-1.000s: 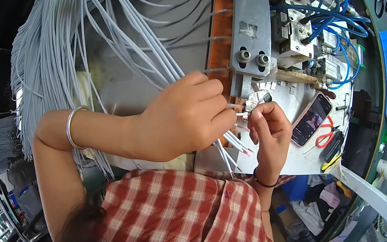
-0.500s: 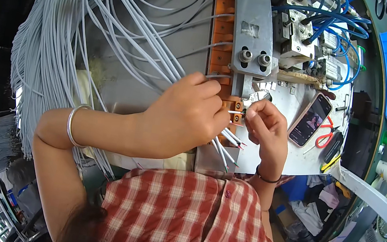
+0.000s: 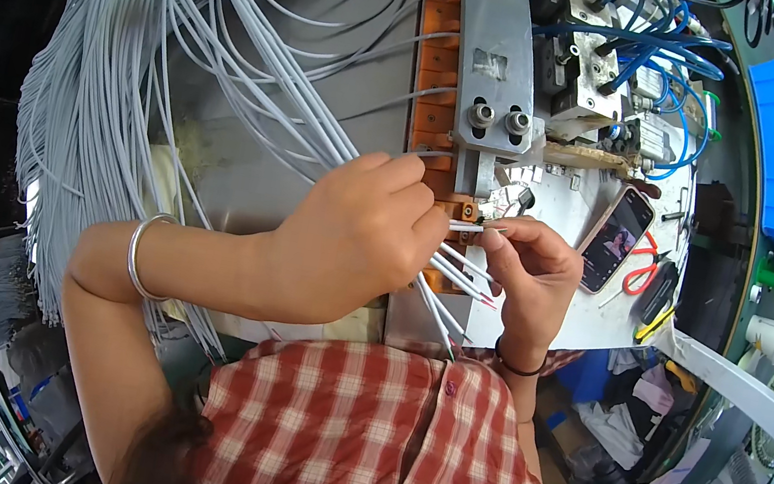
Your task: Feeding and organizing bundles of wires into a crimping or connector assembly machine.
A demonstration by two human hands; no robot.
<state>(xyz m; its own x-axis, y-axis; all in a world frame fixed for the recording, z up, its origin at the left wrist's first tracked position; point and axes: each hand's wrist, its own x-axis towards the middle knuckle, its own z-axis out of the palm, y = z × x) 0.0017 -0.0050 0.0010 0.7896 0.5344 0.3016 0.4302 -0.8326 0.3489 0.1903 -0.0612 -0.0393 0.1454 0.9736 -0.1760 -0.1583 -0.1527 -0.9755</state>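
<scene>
My left hand (image 3: 362, 238) is closed around several grey cables (image 3: 310, 118), and their white ends with thin coloured wire tips (image 3: 489, 304) stick out below its fingers. My right hand (image 3: 535, 276) pinches the tip of one white cable end (image 3: 465, 227) between thumb and forefinger, just in front of an orange block (image 3: 467, 211). That block belongs to an orange rail (image 3: 438, 78) of fixtures, into which single grey cables run. Just what lies between the right fingertips is partly hidden.
A large bundle of grey cables (image 3: 106, 96) hangs at the left. Beyond my hands stands a metal press plate (image 3: 499, 47) with bolts, beside blue air hoses (image 3: 661, 47). A phone (image 3: 616, 240), red-handled scissors (image 3: 643, 267) and a black-and-yellow cutter (image 3: 657, 305) lie at the right.
The right thumb and forefinger have moved slightly and now pinch a cable end in front of the orange block. The left hand keeps its hold, and the loose cable ends have shifted a little.
</scene>
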